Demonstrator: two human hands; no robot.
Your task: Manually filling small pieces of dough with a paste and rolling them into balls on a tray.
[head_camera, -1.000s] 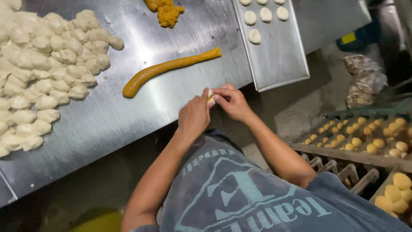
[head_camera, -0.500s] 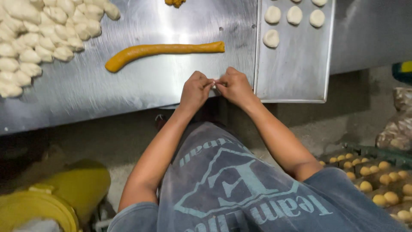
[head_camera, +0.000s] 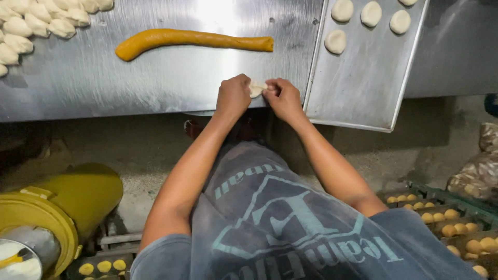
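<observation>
hands (head_camera: 233,97) (head_camera: 281,97) (two), one dough piece (head_camera: 256,88)

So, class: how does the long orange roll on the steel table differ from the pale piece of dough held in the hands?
The orange roll is long, rope-shaped and deep yellow-orange; the dough piece is small and pale cream. The roll lies untouched on the steel table; the piece is pinched between the left hand and right hand. Both look soft.

Clear plastic bags (head_camera: 480,171), crumpled, brownish contents, on floor at right edge, near green crates (head_camera: 441,199).
</observation>
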